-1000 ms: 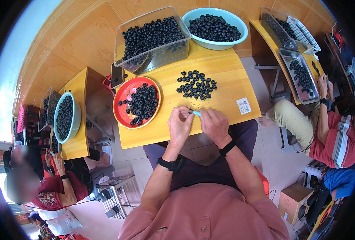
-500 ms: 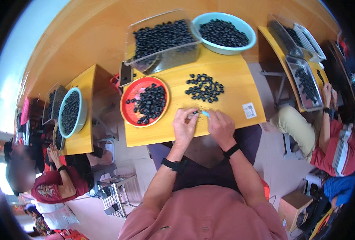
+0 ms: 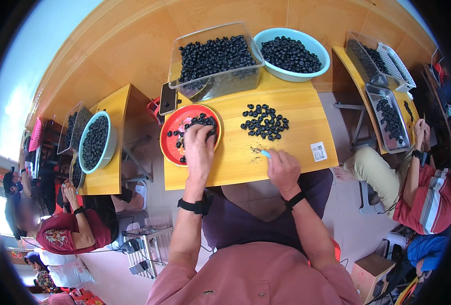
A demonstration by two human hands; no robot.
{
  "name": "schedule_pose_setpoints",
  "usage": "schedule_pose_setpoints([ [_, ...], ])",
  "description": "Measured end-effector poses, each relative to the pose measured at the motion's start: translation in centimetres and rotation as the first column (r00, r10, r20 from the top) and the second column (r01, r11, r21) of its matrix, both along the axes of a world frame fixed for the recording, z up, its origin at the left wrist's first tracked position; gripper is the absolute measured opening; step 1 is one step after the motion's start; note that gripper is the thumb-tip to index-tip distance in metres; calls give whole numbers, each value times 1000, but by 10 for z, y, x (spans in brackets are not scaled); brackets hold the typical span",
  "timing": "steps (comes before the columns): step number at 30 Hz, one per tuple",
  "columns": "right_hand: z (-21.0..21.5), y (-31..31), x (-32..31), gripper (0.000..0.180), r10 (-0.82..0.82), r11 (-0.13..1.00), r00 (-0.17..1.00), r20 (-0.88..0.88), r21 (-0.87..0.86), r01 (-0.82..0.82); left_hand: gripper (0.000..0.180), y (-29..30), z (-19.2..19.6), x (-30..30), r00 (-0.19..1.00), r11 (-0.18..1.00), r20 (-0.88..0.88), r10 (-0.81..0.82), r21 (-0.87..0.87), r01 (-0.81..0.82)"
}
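My left hand (image 3: 199, 147) reaches down into a red plate (image 3: 168, 152) on the yellow table, its bent fingers among small black round bead-like pieces (image 3: 201, 120). The fingertips are hidden, so whether they pinch a piece does not show. Closed round the light-blue handle of a slim tool (image 3: 264, 153), my right hand (image 3: 284, 170) rests near the table's front edge. The tool's thin tip points left over dark crumbs (image 3: 256, 158). Just beyond lies a loose group of the same black pieces (image 3: 264, 122).
At the back stand a clear plastic bin (image 3: 220, 90) and a light-blue basin (image 3: 292, 76), both heaped with black pieces. A phone (image 3: 168, 98) lies left of them. A white label (image 3: 318, 151) is on the table's right. People work at side tables (image 3: 111, 173) with similar containers.
My left hand has left the tool's tip and moved left onto the red plate. My right hand keeps the tool in nearly the same place. The view has shifted slightly.
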State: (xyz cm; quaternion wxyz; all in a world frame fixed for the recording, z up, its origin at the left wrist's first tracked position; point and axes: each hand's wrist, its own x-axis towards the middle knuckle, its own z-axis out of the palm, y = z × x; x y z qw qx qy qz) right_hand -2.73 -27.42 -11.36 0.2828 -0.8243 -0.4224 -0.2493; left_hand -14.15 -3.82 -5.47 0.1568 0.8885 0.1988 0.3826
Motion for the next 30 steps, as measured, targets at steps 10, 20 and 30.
schedule_pose_setpoints([
  [10,2,-1,-2,16,-13,1000,1000,-20,-27,13,21,-37,-35,73,892,910,-210,-401,-207,360],
  [20,1,-3,0,15,5,1000,1000,-31,10,-5,13,-39,-39,58,899,905,-169,-404,-216,366],
  [30,-1,-3,-1,14,-1,1000,1000,-16,-6,1,16,-66,-44,41,970,830,13,-242,-514,214],
])
